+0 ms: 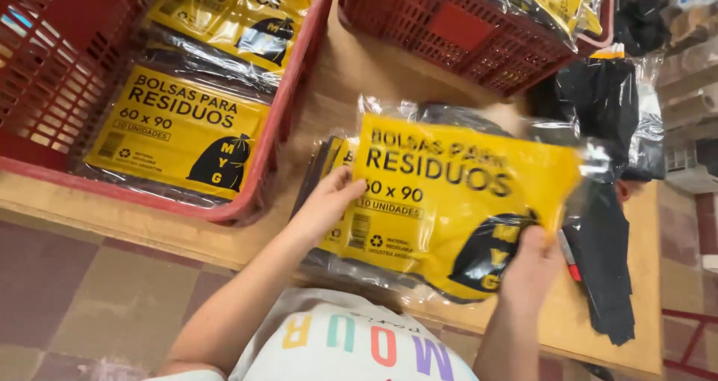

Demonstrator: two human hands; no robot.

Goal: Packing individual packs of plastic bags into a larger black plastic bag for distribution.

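Over wooden table (351, 74), both hands hold yellow-labelled clear packet (456, 194).

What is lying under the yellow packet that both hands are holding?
Under the packet, edges of similar yellow packets show on the wooden table. How many are stacked there is hidden.

hands (426, 235) holding yellow bag pack (449, 194), red baskets (277, 127)

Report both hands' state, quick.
Left hand: gripping the left edge of the yellow-labelled packet.
Right hand: gripping the same packet's lower right corner.
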